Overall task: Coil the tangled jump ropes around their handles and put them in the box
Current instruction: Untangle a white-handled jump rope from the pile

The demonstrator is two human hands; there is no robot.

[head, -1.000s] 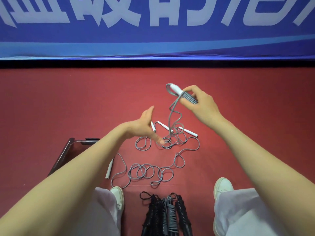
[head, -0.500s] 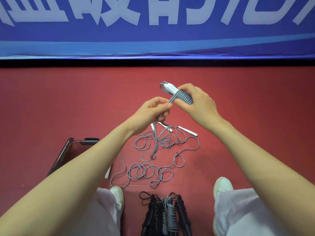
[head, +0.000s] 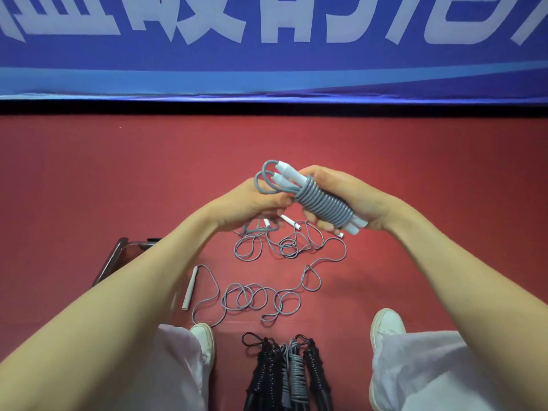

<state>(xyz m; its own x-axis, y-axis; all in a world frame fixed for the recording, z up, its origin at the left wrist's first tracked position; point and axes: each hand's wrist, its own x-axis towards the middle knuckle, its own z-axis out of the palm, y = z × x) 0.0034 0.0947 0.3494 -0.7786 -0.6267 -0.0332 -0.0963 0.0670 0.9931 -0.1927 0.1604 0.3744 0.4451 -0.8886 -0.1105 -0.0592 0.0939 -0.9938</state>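
Our right hand (head: pixel 353 200) grips the coiled grey rope (head: pixel 324 206), wound round its white handles, while our left hand (head: pixel 252 203) pinches its end loop. Below them, tangled grey ropes (head: pixel 258 298) sprawl on the red floor (head: pixel 118 188). The box (head: pixel 117 256) sits at the left, and finished bundles (head: pixel 292 372) lie nearest us.

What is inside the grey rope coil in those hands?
Two white handles; their tips stick out of the grey coil at both ends. Their middles are hidden by the windings and the right hand.
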